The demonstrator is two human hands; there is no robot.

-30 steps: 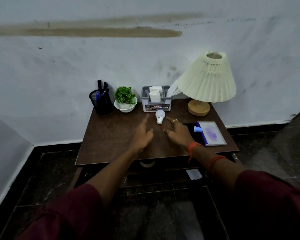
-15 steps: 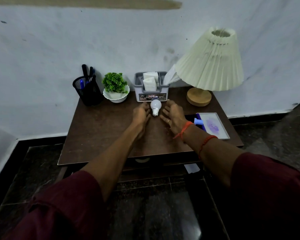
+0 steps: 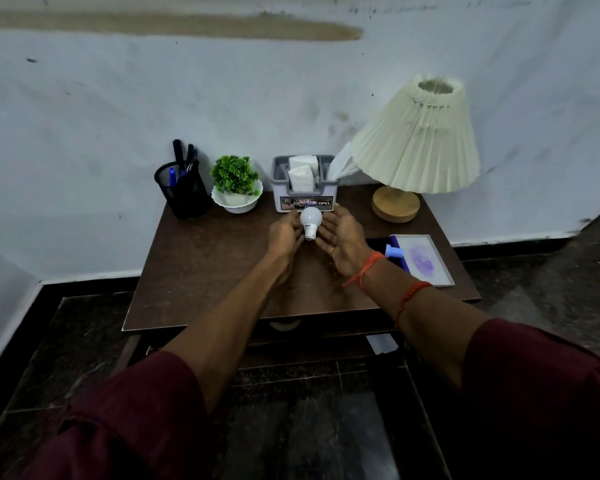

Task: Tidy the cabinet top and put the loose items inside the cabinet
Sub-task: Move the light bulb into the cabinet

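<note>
Head view suggests an early stage: the bulb (image 3: 310,220) lies near the cabinet top's (image 3: 205,271) back edge, between the left hand (image 3: 284,234), grip unclear, and the open-fingered right hand (image 3: 340,239), not yet stowed.

light: dim, cool, diffuse | shadows: soft, faint under lamp (image 3: 413,143) | brightest: white bulb (image 3: 310,218) | focus: centre fair, sleeves (image 3: 136,420) blurred | detail: smeared in dark areas | edges: wide-angle bending, floor (image 3: 326,427) murky
</note>
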